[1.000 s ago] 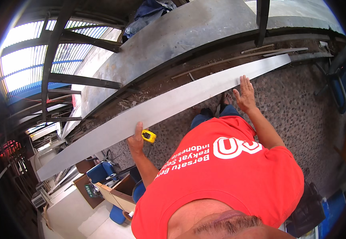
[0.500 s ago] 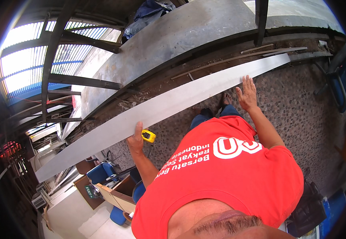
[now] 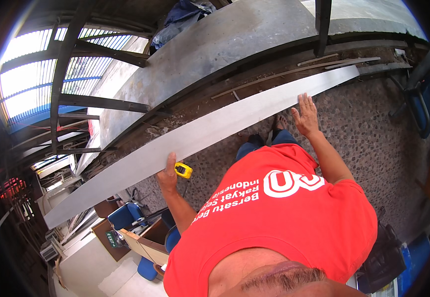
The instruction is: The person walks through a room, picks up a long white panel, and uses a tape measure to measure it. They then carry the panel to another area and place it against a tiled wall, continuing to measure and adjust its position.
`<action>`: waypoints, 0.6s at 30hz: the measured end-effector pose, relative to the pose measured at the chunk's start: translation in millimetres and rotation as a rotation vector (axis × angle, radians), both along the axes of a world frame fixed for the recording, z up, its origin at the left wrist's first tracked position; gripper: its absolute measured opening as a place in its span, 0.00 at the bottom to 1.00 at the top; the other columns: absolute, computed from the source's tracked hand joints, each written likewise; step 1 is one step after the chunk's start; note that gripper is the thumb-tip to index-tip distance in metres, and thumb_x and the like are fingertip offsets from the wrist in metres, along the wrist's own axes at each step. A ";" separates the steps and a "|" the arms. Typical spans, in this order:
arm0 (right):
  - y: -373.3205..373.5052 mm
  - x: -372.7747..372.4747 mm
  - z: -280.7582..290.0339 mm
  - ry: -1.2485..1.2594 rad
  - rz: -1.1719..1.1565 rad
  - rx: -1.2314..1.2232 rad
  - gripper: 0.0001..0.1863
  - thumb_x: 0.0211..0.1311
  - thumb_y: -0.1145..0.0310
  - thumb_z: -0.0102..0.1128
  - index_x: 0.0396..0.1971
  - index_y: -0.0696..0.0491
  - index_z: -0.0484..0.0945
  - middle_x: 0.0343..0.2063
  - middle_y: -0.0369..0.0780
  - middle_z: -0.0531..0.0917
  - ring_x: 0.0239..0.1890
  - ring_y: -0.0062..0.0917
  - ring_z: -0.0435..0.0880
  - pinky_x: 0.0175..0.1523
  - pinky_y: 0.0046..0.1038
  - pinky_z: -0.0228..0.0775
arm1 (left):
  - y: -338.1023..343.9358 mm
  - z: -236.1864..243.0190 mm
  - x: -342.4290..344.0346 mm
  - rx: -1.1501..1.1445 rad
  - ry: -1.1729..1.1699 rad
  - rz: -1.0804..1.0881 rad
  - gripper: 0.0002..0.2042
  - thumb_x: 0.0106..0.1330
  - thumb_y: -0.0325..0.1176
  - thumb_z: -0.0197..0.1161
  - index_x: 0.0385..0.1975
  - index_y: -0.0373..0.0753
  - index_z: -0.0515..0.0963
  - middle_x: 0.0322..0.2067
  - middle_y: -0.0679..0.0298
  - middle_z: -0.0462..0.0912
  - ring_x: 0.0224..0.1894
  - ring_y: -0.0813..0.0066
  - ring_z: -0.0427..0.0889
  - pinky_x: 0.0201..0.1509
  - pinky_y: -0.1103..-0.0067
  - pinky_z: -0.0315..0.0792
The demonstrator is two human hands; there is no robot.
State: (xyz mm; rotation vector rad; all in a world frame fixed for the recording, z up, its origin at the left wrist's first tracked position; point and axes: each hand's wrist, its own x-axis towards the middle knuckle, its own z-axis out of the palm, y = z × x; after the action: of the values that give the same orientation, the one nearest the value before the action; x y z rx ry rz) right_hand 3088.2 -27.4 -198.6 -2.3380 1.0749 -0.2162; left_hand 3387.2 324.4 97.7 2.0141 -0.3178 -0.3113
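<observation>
A long, flat white board (image 3: 200,136) stretches in front of me from lower left to upper right, bent by the lens. My left hand (image 3: 167,173) grips its near edge, thumb on top and the other fingers hidden underneath. Right beside that hand is a yellow and black tape measure (image 3: 183,171); whether my hidden fingers touch it, I cannot tell. Farther right, my right hand (image 3: 305,115) lies with straight fingers at the near edge of the board, palm down and not wrapped round it.
Beyond the board runs a grey sheet-like surface (image 3: 215,47) with dark beams (image 3: 106,102) at its left. Thin strips (image 3: 274,76) lie on the dirty ledge. Pebbled floor (image 3: 358,119) is under me. Blue chairs (image 3: 420,109) stand right and lower left, near a wooden desk (image 3: 143,245).
Almost nothing differs. The view has shifted very slightly; both hands keep their places on the white board.
</observation>
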 end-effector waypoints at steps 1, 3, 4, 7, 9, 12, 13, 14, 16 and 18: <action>0.3 -0.1 0.2 -0.008 0.006 0.003 0.40 0.77 0.42 0.48 0.77 0.54 0.59 0.78 0.51 0.56 0.81 0.49 0.51 0.80 0.50 0.44 | 0.2 0.4 -0.3 0.003 -0.004 -0.002 0.19 0.70 0.30 0.67 0.57 0.30 0.74 0.46 0.55 0.83 0.37 0.66 0.87 0.39 0.72 0.87; 2.7 0.0 0.4 -0.024 0.017 0.010 0.40 0.77 0.42 0.48 0.77 0.55 0.60 0.78 0.51 0.57 0.80 0.49 0.52 0.80 0.49 0.45 | -0.2 1.2 -1.2 0.010 -0.010 -0.006 0.19 0.71 0.30 0.67 0.57 0.30 0.74 0.46 0.55 0.83 0.37 0.66 0.87 0.38 0.72 0.86; 3.7 -0.3 0.6 -0.034 0.021 0.007 0.40 0.76 0.42 0.48 0.76 0.56 0.60 0.78 0.52 0.57 0.80 0.49 0.52 0.80 0.49 0.45 | -1.5 1.2 -1.7 0.003 -0.007 0.000 0.19 0.71 0.30 0.67 0.57 0.30 0.74 0.46 0.55 0.83 0.37 0.65 0.87 0.38 0.72 0.86; 7.9 1.9 4.2 -0.060 0.037 0.007 0.41 0.76 0.43 0.49 0.76 0.57 0.59 0.77 0.52 0.58 0.80 0.49 0.53 0.80 0.49 0.45 | -2.5 1.7 -2.8 -0.004 0.005 0.008 0.19 0.71 0.31 0.67 0.58 0.30 0.74 0.46 0.55 0.83 0.38 0.65 0.87 0.38 0.72 0.87; 11.1 2.9 9.5 -0.071 0.050 0.015 0.41 0.76 0.43 0.49 0.76 0.58 0.59 0.77 0.52 0.59 0.80 0.49 0.53 0.80 0.49 0.45 | 1.2 2.5 -1.7 0.005 0.021 0.000 0.20 0.71 0.31 0.67 0.58 0.30 0.74 0.47 0.55 0.82 0.39 0.65 0.87 0.38 0.71 0.87; 13.9 5.6 16.3 -0.082 0.067 0.017 0.41 0.76 0.43 0.50 0.76 0.58 0.60 0.77 0.52 0.59 0.80 0.49 0.53 0.80 0.49 0.44 | 5.2 2.2 1.7 0.026 0.039 -0.018 0.21 0.70 0.32 0.68 0.59 0.30 0.74 0.49 0.55 0.82 0.41 0.64 0.87 0.38 0.71 0.88; 14.1 6.2 17.0 -0.090 0.077 0.012 0.41 0.76 0.43 0.50 0.76 0.58 0.60 0.77 0.51 0.59 0.80 0.49 0.53 0.80 0.48 0.44 | 3.8 1.9 0.8 0.022 0.037 -0.001 0.21 0.70 0.32 0.68 0.59 0.30 0.74 0.49 0.55 0.82 0.42 0.65 0.87 0.38 0.71 0.87; 14.6 7.2 17.6 -0.098 0.087 0.008 0.41 0.76 0.43 0.49 0.76 0.57 0.60 0.77 0.51 0.59 0.80 0.49 0.53 0.80 0.48 0.44 | 1.9 2.4 -0.4 0.018 0.034 0.015 0.21 0.70 0.32 0.68 0.59 0.30 0.74 0.49 0.55 0.82 0.42 0.65 0.87 0.38 0.71 0.87; 13.5 5.7 18.2 -0.091 0.100 0.005 0.41 0.76 0.42 0.49 0.76 0.57 0.60 0.77 0.51 0.60 0.80 0.49 0.53 0.80 0.48 0.44 | -4.4 2.0 -2.4 0.002 0.033 0.039 0.22 0.70 0.32 0.68 0.59 0.30 0.74 0.49 0.55 0.82 0.41 0.65 0.87 0.38 0.72 0.87; 13.3 7.7 19.4 -0.069 0.112 0.015 0.41 0.76 0.42 0.48 0.76 0.56 0.60 0.77 0.50 0.60 0.80 0.49 0.53 0.80 0.48 0.44 | -5.2 2.6 -4.7 -0.017 0.028 0.061 0.21 0.71 0.30 0.68 0.59 0.29 0.73 0.48 0.54 0.83 0.39 0.66 0.87 0.38 0.72 0.87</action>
State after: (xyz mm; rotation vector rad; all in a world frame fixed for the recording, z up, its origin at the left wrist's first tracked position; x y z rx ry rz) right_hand 3095.9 -14.1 -179.2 -2.3510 0.9061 -0.2433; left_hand 3382.5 319.2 100.3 1.9970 -0.2409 -0.2972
